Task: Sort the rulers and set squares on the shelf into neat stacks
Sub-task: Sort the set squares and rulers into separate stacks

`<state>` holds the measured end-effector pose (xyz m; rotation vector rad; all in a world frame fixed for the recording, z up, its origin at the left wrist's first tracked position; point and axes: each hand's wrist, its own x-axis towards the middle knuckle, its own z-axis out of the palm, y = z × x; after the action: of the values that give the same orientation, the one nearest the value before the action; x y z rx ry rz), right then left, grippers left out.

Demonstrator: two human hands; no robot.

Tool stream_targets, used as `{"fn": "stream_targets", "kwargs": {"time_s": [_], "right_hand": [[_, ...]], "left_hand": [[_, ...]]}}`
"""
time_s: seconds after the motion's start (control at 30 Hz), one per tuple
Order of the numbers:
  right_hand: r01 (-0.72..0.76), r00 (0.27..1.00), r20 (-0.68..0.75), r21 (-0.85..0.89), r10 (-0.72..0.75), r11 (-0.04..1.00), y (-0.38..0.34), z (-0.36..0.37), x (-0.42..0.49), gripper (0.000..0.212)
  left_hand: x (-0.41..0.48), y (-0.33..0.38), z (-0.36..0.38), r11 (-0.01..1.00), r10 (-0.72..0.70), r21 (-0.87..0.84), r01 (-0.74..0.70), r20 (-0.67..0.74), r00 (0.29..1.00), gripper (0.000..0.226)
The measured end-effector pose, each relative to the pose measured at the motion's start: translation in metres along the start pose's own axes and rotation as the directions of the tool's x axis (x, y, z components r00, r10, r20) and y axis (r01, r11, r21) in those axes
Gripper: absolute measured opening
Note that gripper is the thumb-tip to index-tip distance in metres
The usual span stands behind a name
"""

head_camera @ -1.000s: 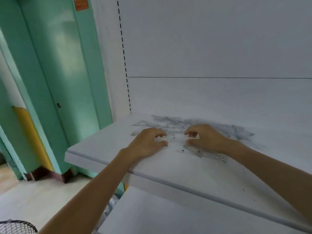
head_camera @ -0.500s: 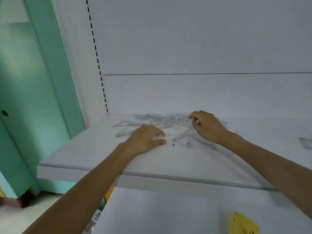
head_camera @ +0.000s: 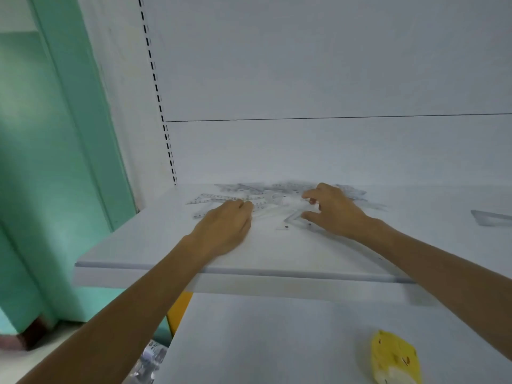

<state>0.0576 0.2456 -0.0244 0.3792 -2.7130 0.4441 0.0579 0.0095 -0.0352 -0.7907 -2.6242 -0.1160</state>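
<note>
The rulers and set squares (head_camera: 277, 189) are see-through plastic with tiny dark marks along the edges. They lie in a messy pile at the back of the white shelf (head_camera: 166, 253), near its left end. The pile is too blurry to count. One long ruler (head_camera: 210, 197) sticks out to the left. One set square (head_camera: 491, 218) lies alone, far off to the right.

The left hand (head_camera: 221, 228) lies palm down on the shelf, and its fingertips touch the rulers. The right hand (head_camera: 336, 212) is bent like a claw over a triangle-shaped set square (head_camera: 292, 218). Its thumb is close to the edge, but I cannot tell if it pinches anything.

One yellow thing (head_camera: 394, 358) sits on the lower shelf (head_camera: 263, 342).
</note>
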Motion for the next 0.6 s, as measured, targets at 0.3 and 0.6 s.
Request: {"fn": "stream_targets", "kwargs": {"time_s": [0.3,0.6], "right_hand": [[-0.095,0.991,-0.096,0.000,0.095,0.995,0.034,-0.022,-0.034,0.042],[-0.233,0.961,-0.153,0.004,0.230,0.973,0.114,-0.072,-0.093,0.041]], "left_hand": [[0.015,0.032,-0.005,0.981,-0.024,-0.193,0.017,-0.037,0.999,0.056],[0.073,0.123,0.009,0.916,0.108,-0.387,-0.101,-0.005,0.994,0.064]]}}
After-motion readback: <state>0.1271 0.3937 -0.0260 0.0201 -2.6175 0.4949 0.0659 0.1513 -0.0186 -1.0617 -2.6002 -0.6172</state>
